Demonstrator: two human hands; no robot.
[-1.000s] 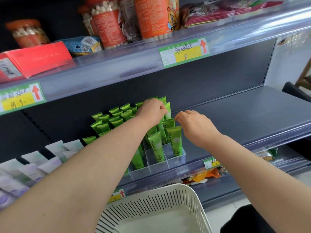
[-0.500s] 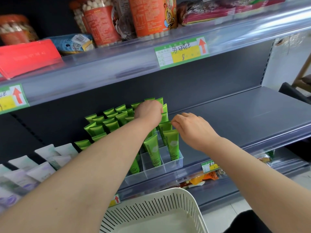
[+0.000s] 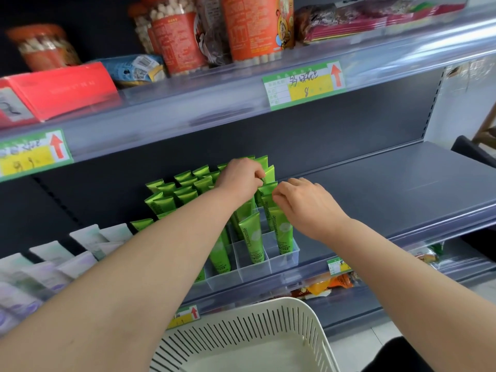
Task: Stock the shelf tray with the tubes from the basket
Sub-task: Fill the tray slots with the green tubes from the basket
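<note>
**Head view: both hands at the right column of the tube tray**

At 6 o'clock, nearest the camera, sits the white slatted basket (image 3: 268, 307), its pale floor in view. Both forearms reach over it toward the middle. Just beyond, on the grey shelf (image 3: 389, 189), the clear divided tray (image 3: 284, 260) holds green tubes (image 3: 252, 237) standing cap-down, one per compartment, crimped ends up. They fill the rows from the front wall back to the shelf's dark rear panel.

The right hand (image 3: 306, 202) has its fingers curled with the tips at a tube top in the right column. Whether they pinch it I cannot tell. Slightly farther, toward 11 o'clock of it, the left hand (image 3: 239, 178) pinches the crimp of a tube near the back.

Pale tubes (image 3: 88, 237) lie at 9 o'clock. At 12 o'clock the upper shelf (image 3: 188, 108) carries orange jars (image 3: 252, 25) and a red box (image 3: 61, 87).

Against half a second ago, both hands remain on the same column and the tube rows look unchanged.
</note>
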